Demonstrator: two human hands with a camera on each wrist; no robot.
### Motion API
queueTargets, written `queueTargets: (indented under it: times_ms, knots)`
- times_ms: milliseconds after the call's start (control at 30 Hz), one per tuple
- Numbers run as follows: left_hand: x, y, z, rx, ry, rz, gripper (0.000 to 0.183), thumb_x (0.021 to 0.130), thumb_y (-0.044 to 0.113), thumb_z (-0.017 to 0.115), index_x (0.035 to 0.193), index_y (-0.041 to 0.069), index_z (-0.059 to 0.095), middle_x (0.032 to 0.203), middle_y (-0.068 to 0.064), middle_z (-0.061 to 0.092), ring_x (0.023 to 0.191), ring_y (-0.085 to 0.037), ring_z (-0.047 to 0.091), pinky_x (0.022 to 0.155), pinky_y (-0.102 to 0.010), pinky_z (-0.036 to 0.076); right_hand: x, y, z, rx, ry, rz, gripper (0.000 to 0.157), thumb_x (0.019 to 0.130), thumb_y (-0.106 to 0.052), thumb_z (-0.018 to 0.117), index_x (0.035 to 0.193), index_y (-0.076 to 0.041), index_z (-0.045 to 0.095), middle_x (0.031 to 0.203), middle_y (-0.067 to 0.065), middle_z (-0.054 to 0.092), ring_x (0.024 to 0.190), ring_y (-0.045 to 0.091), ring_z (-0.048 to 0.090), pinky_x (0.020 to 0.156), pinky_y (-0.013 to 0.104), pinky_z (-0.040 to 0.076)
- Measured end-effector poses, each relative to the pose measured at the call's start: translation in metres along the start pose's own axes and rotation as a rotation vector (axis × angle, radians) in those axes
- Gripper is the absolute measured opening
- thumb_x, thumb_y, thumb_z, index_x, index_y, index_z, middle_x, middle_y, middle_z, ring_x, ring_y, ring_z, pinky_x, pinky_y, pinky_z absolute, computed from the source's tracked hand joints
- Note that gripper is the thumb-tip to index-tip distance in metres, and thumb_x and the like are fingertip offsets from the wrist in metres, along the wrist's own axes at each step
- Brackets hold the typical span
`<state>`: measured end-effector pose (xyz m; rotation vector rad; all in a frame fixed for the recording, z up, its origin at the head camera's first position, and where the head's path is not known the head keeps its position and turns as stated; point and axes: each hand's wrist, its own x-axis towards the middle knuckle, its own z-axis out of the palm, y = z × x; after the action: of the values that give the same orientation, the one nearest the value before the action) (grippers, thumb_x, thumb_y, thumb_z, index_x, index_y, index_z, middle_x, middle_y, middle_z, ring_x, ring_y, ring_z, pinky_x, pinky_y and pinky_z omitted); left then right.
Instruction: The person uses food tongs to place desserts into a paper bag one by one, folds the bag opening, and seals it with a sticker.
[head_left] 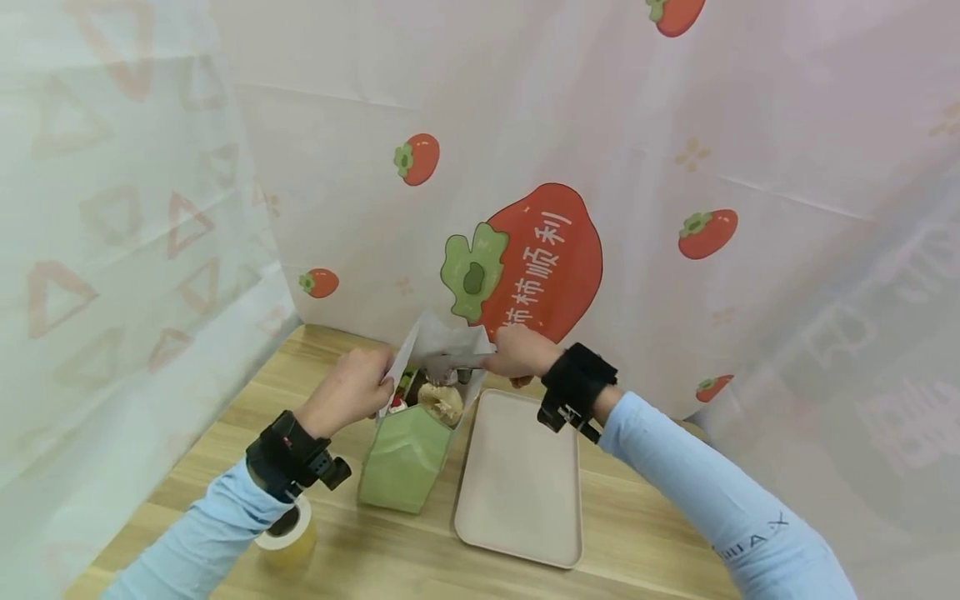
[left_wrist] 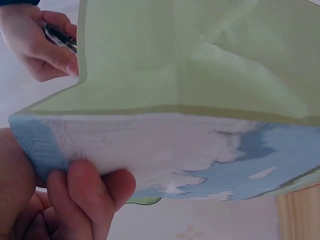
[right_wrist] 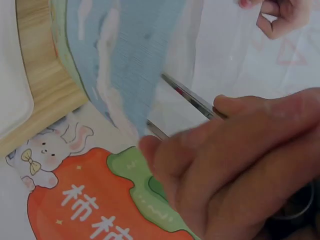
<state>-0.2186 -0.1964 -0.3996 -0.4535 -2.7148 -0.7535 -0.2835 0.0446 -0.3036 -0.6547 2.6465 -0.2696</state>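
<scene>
A paper bag, pale green in front with blue, cloud-printed sides, stands upright with its top spread. My left hand pinches the bag's upper left edge, its fingers curled against the blue side in the left wrist view. My right hand grips metal tongs at the bag's right edge. Their two arms are spread apart and reach into the bag's mouth, where the side wall hides the ends in the right wrist view. Inside the bag lies a round bread roll, with red and green items to its left.
An off-white rectangular tray lies right of the bag on the wooden table. A roll of yellow tape sits at the front left beneath my forearm. A persimmon-printed cloth hangs behind and at both sides.
</scene>
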Motion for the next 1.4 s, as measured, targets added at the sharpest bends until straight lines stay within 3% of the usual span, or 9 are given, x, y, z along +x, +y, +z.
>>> queueTargets:
  times_ms: [233, 400, 533, 667, 767, 933, 1000, 1233, 1400]
  knots:
    - [0.0, 0.002, 0.0, -0.014, -0.007, -0.001, 0.014, 0.083, -0.004, 0.058, 0.075, 0.007, 0.056, 0.06, 0.0, 0.055, 0.051, -0.011, 0.049, 0.049, -0.027, 0.038, -0.001, -0.008, -0.015, -0.024, -0.087, 0.01, 0.045, 0.1, -0.029, 0.054, 0.059, -0.017, 0.041, 0.051, -0.002, 0.041, 0.044, 0.012, 0.044, 0.052, 0.025, 0.04]
    - [0.001, 0.0, 0.0, -0.006, -0.01, -0.003, 0.013, 0.083, -0.003, 0.059, 0.076, 0.007, 0.056, 0.061, 0.0, 0.056, 0.051, -0.011, 0.051, 0.05, -0.027, 0.04, -0.016, -0.008, -0.023, -0.046, -0.034, 0.023, 0.044, 0.099, -0.034, 0.057, 0.061, -0.017, 0.043, 0.051, -0.003, 0.041, 0.043, 0.011, 0.045, 0.051, 0.024, 0.04]
    - [0.002, 0.001, -0.002, -0.005, -0.009, 0.0, 0.011, 0.083, -0.003, 0.06, 0.077, 0.006, 0.057, 0.061, -0.001, 0.058, 0.052, -0.012, 0.052, 0.049, -0.027, 0.041, -0.038, 0.003, -0.026, -0.002, 0.027, -0.023, 0.043, 0.098, -0.035, 0.059, 0.062, -0.014, 0.048, 0.05, -0.002, 0.042, 0.042, 0.012, 0.044, 0.049, 0.023, 0.038]
    - [0.003, 0.002, -0.003, -0.018, -0.008, -0.003, 0.011, 0.083, -0.002, 0.059, 0.077, 0.006, 0.057, 0.062, -0.001, 0.059, 0.051, -0.011, 0.052, 0.048, -0.027, 0.041, -0.061, 0.024, -0.022, 0.12, 0.125, -0.168, 0.021, 0.099, -0.027, 0.06, 0.106, -0.008, 0.068, 0.077, 0.003, 0.062, 0.05, 0.013, 0.049, 0.052, 0.025, 0.04]
    - [0.002, 0.001, -0.004, -0.034, -0.012, -0.011, 0.011, 0.084, -0.003, 0.059, 0.077, 0.006, 0.058, 0.062, -0.002, 0.059, 0.049, -0.01, 0.052, 0.047, -0.026, 0.041, -0.077, 0.043, -0.014, 0.189, 0.206, -0.241, 0.039, 0.1, -0.023, 0.058, 0.136, -0.008, 0.057, 0.094, 0.007, 0.063, 0.058, 0.013, 0.05, 0.055, 0.027, 0.043]
    - [-0.001, -0.002, -0.003, -0.055, -0.034, -0.035, 0.01, 0.086, -0.003, 0.057, 0.079, 0.004, 0.06, 0.064, -0.004, 0.062, 0.047, -0.008, 0.054, 0.044, -0.024, 0.043, -0.105, 0.072, 0.007, 0.24, 0.339, -0.176, 0.029, 0.1, -0.027, 0.058, 0.112, -0.001, 0.062, 0.072, 0.004, 0.048, 0.056, 0.013, 0.046, 0.051, 0.026, 0.039]
    - [0.0, -0.002, -0.003, -0.055, -0.041, -0.046, 0.009, 0.086, -0.002, 0.057, 0.08, 0.003, 0.06, 0.064, -0.004, 0.063, 0.046, -0.008, 0.055, 0.043, -0.024, 0.044, -0.114, 0.084, 0.019, 0.294, 0.39, -0.13, 0.028, 0.101, -0.028, 0.057, 0.106, -0.001, 0.059, 0.073, 0.002, 0.046, 0.058, 0.012, 0.046, 0.051, 0.026, 0.038]
    - [0.002, -0.002, -0.003, -0.05, -0.061, -0.058, 0.01, 0.087, -0.001, 0.055, 0.08, 0.003, 0.06, 0.064, -0.004, 0.063, 0.046, -0.007, 0.057, 0.045, -0.024, 0.045, -0.126, 0.12, 0.076, 0.573, 0.468, 0.083, 0.026, 0.104, -0.024, 0.051, 0.112, 0.0, 0.052, 0.074, 0.002, 0.044, 0.058, 0.01, 0.042, 0.05, 0.023, 0.035]
    - [0.002, -0.001, -0.003, -0.036, -0.058, -0.063, 0.01, 0.086, -0.001, 0.055, 0.079, 0.004, 0.059, 0.063, -0.003, 0.062, 0.046, -0.006, 0.056, 0.046, -0.025, 0.044, -0.115, 0.136, 0.139, 0.737, 0.526, 0.248, 0.024, 0.103, -0.016, 0.049, 0.116, 0.004, 0.05, 0.073, 0.002, 0.047, 0.059, 0.011, 0.044, 0.05, 0.022, 0.036]
